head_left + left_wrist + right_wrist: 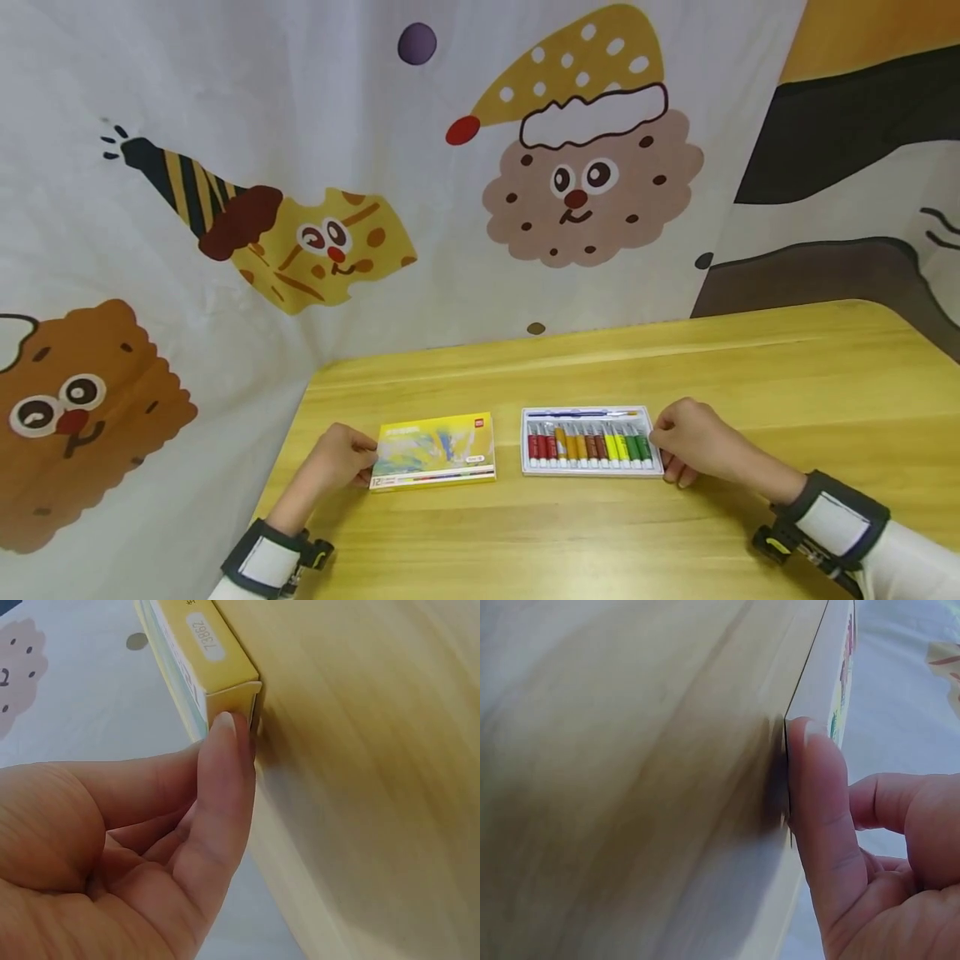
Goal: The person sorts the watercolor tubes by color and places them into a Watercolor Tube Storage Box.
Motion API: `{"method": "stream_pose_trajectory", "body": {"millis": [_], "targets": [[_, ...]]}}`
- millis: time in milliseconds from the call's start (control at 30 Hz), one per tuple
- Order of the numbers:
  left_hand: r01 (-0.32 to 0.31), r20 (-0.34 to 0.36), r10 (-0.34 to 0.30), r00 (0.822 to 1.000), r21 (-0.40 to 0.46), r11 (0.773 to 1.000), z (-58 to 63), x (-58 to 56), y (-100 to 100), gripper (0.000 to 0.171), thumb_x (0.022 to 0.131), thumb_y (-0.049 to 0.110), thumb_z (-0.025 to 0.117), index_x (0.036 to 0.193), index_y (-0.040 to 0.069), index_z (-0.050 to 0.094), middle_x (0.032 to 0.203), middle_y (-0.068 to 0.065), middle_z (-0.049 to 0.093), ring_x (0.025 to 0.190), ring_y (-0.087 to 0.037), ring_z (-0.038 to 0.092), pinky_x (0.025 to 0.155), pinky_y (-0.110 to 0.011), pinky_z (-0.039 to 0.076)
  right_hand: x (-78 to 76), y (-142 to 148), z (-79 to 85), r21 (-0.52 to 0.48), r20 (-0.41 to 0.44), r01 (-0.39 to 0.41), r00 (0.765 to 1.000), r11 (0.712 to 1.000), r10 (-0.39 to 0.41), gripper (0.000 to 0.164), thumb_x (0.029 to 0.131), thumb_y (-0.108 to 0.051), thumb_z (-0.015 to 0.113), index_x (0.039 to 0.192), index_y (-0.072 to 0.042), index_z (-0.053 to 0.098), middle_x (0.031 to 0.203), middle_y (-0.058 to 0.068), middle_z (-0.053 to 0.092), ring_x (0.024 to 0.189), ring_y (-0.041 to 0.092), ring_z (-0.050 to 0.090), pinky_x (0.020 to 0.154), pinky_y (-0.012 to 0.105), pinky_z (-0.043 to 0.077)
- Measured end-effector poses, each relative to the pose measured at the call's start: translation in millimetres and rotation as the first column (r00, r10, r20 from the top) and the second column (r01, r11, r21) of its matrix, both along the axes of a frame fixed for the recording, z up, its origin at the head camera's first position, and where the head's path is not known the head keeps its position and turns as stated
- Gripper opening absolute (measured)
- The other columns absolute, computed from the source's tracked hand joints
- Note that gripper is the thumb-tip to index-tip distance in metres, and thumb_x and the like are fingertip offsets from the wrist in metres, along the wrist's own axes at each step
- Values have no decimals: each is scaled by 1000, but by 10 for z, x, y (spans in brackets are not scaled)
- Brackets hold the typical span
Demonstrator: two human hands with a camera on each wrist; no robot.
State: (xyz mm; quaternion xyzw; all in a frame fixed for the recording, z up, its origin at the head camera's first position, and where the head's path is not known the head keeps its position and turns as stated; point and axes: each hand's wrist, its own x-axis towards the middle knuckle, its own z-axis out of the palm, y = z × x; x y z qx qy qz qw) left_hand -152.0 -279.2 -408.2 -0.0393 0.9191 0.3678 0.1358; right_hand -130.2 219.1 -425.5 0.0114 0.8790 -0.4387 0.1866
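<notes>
My left hand [339,457] holds the left end of a flat yellow paint box [433,451] with a colourful printed top. In the left wrist view, a fingertip presses the end flap of the box [221,656], and another finger reaches behind it. My right hand [697,442] holds the right end of a white tray [592,472] lying beside the box. Paint tubes [588,447] in reds, browns, yellows and greens stand in a row in the tray. Above them lies a blue paintbrush [577,414]. The right wrist view shows a fingertip against the tray's end wall [814,697].
Both things lie on a yellow wooden table [510,542], with a gap between them. Behind and to the left hangs a white cloth [360,100] printed with cartoon food characters. Each wrist wears a dark strap [832,517] with a small camera.
</notes>
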Motion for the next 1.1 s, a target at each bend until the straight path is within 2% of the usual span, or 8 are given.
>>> {"method": "stream_pose_trajectory", "body": {"millis": [300,667,867,1100], "targets": [[-15,29,13,999,42,999,24,8,126,20,97,-9,66,114,-18,69,82,-15,74,60,-24,69,57,-37,61,-4,-60,-12,-18,2,-1,1000,1000,1,12,100,-2,58,95,5,66,64,11,65,52,21,66,48,38,57],[1,24,-2,1000,64,998,19,40,249,19,97,-9,65,113,-19,69,76,-14,72,58,-24,69,54,-36,60,-13,-73,-41,-25,-44,-65,997,998,63,7,97,-1,61,95,3,66,66,9,64,51,20,64,45,36,55],[-10,23,8,1000,58,998,-5,47,267,16,98,-8,65,109,-16,72,75,-13,70,58,-23,68,56,-36,60,-37,-53,-59,-6,-85,-128,988,992,127,6,96,-1,61,92,-1,65,64,7,63,51,19,62,44,35,53],[7,22,-8,1000,79,997,-8,62,284,16,98,-8,64,110,-16,72,75,-13,69,58,-23,68,56,-36,60,-62,-46,-50,-12,-96,-160,983,987,158,5,95,1,61,91,-1,65,64,6,63,51,19,62,45,35,53]]}}
